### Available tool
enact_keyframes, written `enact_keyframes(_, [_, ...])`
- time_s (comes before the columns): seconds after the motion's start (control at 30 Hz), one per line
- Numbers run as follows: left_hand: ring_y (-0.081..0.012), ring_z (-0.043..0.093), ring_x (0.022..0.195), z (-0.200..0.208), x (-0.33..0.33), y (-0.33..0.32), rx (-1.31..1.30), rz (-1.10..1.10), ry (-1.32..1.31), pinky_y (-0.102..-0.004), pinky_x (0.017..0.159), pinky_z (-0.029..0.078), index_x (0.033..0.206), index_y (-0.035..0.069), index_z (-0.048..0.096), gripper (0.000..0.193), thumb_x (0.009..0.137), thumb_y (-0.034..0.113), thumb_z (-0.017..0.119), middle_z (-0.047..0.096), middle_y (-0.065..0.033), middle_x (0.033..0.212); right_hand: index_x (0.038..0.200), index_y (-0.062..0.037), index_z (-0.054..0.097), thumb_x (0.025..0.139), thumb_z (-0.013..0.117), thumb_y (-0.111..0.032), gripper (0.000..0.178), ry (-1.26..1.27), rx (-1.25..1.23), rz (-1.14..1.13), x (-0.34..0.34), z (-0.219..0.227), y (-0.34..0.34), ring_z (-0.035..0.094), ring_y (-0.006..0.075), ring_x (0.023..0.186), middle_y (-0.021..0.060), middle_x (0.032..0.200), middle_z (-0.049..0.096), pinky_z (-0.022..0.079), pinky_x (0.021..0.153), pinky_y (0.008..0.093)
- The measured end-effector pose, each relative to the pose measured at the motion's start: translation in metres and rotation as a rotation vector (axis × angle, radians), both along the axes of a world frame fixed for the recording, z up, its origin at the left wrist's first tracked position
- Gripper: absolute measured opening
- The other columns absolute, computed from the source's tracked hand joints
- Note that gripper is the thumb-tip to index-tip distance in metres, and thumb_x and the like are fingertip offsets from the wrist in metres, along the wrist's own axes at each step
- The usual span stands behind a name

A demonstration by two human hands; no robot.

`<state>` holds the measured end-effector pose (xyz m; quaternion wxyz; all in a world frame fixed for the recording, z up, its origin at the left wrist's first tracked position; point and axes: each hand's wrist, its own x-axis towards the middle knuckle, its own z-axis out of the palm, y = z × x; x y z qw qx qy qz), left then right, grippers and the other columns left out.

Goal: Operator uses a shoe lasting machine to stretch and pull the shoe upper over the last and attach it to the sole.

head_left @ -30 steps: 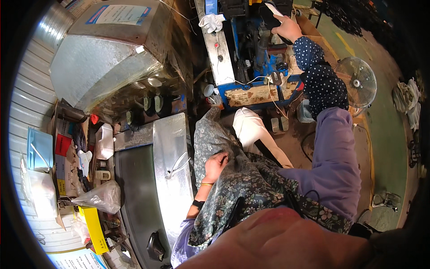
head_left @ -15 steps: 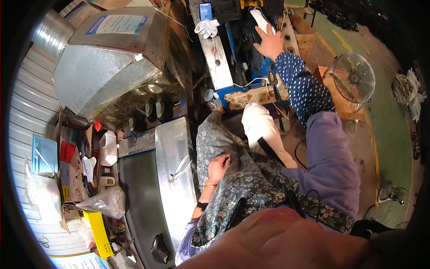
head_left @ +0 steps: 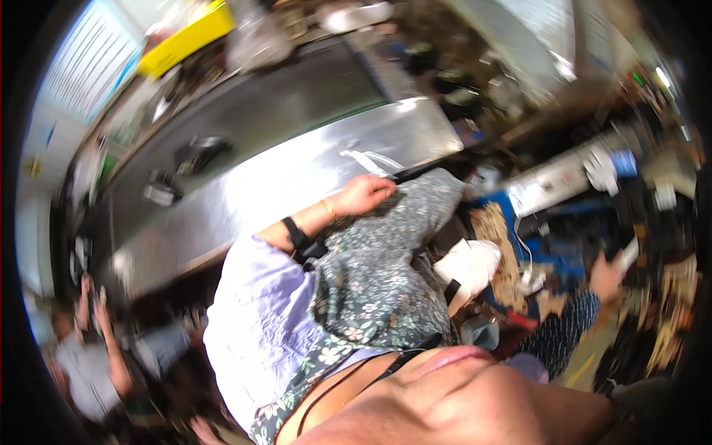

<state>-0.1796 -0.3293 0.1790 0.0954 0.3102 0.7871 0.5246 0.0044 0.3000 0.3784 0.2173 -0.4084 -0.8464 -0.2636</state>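
My left hand (head_left: pixel 363 194) is closed, its fingers curled beside the edge of a shiny metal ledge (head_left: pixel 297 167) and above my floral apron (head_left: pixel 378 252). What those fingers hold, if anything, is hidden. Far to the right, my right hand (head_left: pixel 607 276) reaches to a blue-framed machine (head_left: pixel 571 245). A white elongated piece (head_left: pixel 629 254) sticks out beside its fingers; motion blur hides whether they grip it. White ties (head_left: pixel 368 162) lie on the ledge next to my left hand.
Behind the ledge runs a dark belt (head_left: pixel 297 85) carrying a black shoe-like piece (head_left: pixel 200 153). A yellow box (head_left: pixel 185 41) stands beyond it. Pale crumpled cloth (head_left: pixel 599 169) sits on the machine's light side panel (head_left: pixel 541 191). Another person (head_left: pixel 93 363) is at lower left.
My view has swung sharply left, so the belt now crosses the upper picture and the machine sits at right. My right hand no longer shows plainly spread fingers.
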Motion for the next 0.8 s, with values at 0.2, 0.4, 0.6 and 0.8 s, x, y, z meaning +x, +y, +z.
enact_keyframes(0.2, [-0.0305, 0.068, 0.087, -0.017, 0.019, -0.138, -0.294, 0.767, -0.143, -0.0371, 0.082, 0.053, 0.118, 0.007, 0.064, 0.034, 0.087, 0.020, 0.062, 0.067, -0.0152, 0.112, 0.149, -0.0313, 0.033, 0.083, 0.052, -0.063, 0.076, 0.046, -0.198, -0.162, -0.002, -0.021, 0.112, 0.042, 0.0394, 0.132, 0.0201, 0.148, 0.038, 0.033, 0.103, 0.0588])
enact_keyframes(0.4, [-0.0301, 0.060, 0.113, -0.069, 0.007, -0.296, -0.202, 1.396, -0.239, -0.0362, 0.095, 0.047, 0.126, -0.004, 0.057, 0.062, 0.078, 0.033, 0.074, 0.061, -0.0224, 0.124, 0.146, -0.0246, 0.041, 0.089, 0.049, -0.059, 0.066, 0.033, -0.059, -0.285, -0.005, -0.007, 0.094, 0.049, 0.0390, 0.126, 0.0186, 0.148, 0.037, 0.039, 0.102, 0.0527])
enact_keyframes(0.6, [-0.0382, 0.054, 0.121, -0.071, -0.087, -0.377, 0.493, 1.882, -0.655, -0.0384, 0.102, 0.043, 0.141, -0.011, 0.027, 0.110, 0.067, 0.047, 0.084, 0.051, -0.0260, 0.135, 0.119, -0.0047, 0.063, 0.087, 0.062, -0.015, 0.034, -0.051, -0.019, 0.885, -0.001, -0.121, -0.058, 0.053, 0.0380, 0.118, 0.0216, 0.132, 0.054, 0.042, 0.100, 0.0469])
enact_keyframes(0.8, [-0.0328, 0.051, 0.117, -0.045, -0.069, -0.381, 0.177, 2.038, -0.654, -0.0410, 0.097, 0.041, 0.134, -0.001, 0.024, 0.092, 0.071, 0.039, 0.079, 0.052, -0.0215, 0.127, 0.116, 0.0009, 0.062, 0.083, 0.063, -0.011, 0.035, 0.000, -0.567, 0.609, 0.099, -0.281, -0.208, 0.057, 0.0409, 0.110, 0.0226, 0.122, 0.060, 0.043, 0.097, 0.0456])
